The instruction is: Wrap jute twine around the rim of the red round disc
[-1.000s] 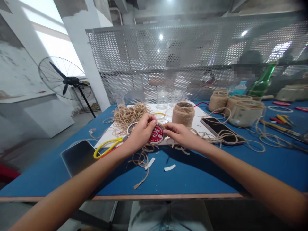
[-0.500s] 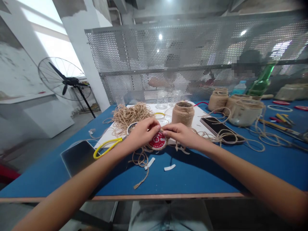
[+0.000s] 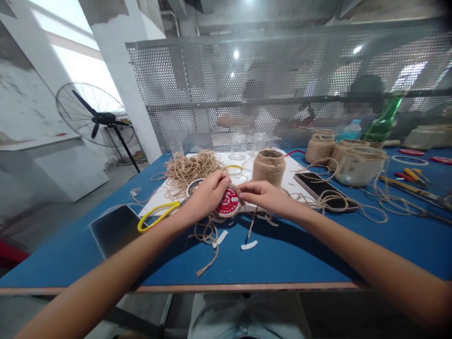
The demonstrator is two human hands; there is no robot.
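My left hand [image 3: 213, 190] is closed on the left edge of a round red disc [image 3: 229, 203] with white print and twine along its rim. At the disc's upper right edge, the fingers of my right hand [image 3: 263, 195] pinch the twine. A twine end [image 3: 251, 223] hangs below my right hand. Yellow-handled scissors [image 3: 158, 215] lie by my left wrist, their blades partly hidden. Behind my left hand is a tangled heap of jute twine [image 3: 196, 165]. A twine-wrapped jar [image 3: 269, 168] stands upright behind my right hand.
White paper strips [image 3: 249, 245] lie on the blue table [image 3: 282, 263]. A phone [image 3: 323, 190] rests at the right under loose twine. Farther right stand wrapped jars [image 3: 319, 147] and a green bottle [image 3: 386, 117]. Two glass jars [image 3: 238, 147] stand before a perforated metal screen [image 3: 197, 84].
The disc has turned and shifted slightly left, showing more of its red face. My left hand moved a little left and up. A twine end now hangs lower beneath my right hand.
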